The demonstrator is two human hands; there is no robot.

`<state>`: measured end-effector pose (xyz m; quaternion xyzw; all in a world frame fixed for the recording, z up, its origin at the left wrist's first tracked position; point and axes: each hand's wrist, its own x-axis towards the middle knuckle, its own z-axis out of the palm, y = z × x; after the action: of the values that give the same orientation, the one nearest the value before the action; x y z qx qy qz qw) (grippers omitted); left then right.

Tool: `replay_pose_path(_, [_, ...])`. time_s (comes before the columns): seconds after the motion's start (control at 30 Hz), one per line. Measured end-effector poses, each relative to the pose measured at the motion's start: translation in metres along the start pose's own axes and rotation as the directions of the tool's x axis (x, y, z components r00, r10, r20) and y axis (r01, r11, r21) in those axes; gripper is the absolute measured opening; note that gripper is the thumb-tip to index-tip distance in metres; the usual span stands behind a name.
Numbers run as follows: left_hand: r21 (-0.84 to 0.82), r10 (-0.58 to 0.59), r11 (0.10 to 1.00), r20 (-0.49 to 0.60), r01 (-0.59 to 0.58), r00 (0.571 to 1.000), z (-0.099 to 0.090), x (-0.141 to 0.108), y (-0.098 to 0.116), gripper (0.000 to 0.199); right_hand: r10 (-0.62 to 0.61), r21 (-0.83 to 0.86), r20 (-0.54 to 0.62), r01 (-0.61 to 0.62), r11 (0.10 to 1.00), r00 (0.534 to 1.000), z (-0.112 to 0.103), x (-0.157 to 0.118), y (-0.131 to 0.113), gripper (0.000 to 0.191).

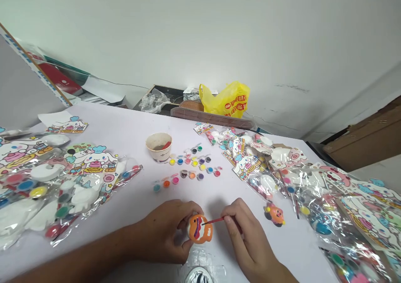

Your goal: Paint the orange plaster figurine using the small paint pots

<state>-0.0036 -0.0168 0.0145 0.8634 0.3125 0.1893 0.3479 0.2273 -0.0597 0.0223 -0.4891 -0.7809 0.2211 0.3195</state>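
Note:
My left hand (169,232) is closed around the edge of a small plaster figurine (206,233), painted mostly orange with white, purple and red areas. Pinched in my right hand (246,235) is a thin red paintbrush (216,221), its dark tip at the figurine's painted face. Beyond both hands lie several small paint pots (166,183) in many colours. A paper cup (159,147) of cloudy water stands behind them, with something red in it. Off to the right rests a second painted figurine (275,214), orange with yellow and black parts.
Clear bags with white plaster figures, paints and cartoon cards cover the left side (90,170) and right side (269,183) of the white table (138,208). A round silver-rimmed object (199,275) sits at the near edge. Behind the table is a yellow plastic bag (225,102).

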Motion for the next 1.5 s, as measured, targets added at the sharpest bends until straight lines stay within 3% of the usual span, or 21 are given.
replay_pose_path(0.27, [-0.01,0.095,0.995,0.002,-0.095,0.995,0.0042,-0.0023,-0.0051,0.037,-0.07,-0.017,0.007,0.07,0.997,0.998,0.006,-0.0004,-0.001,0.019])
replay_pose_path(0.7, [-0.033,0.106,0.994,0.012,-0.106,0.994,0.0039,-0.0034,-0.0058,0.033,-0.074,-0.036,0.018,0.074,0.997,0.997,0.0095,-0.0002,-0.0001,0.019])
replay_pose_path(1.0, [-0.039,0.105,0.994,0.031,-0.104,0.994,0.005,-0.0016,-0.0075,0.03,-0.147,-0.021,0.038,0.148,0.989,0.988,0.0078,0.0,-0.0044,0.018])
replay_pose_path(1.5, [-0.056,0.113,0.992,0.048,-0.11,0.992,0.0058,-0.0024,-0.0101,0.035,-0.153,-0.032,0.002,0.153,0.988,0.988,0.0091,-0.0016,-0.0038,0.02])
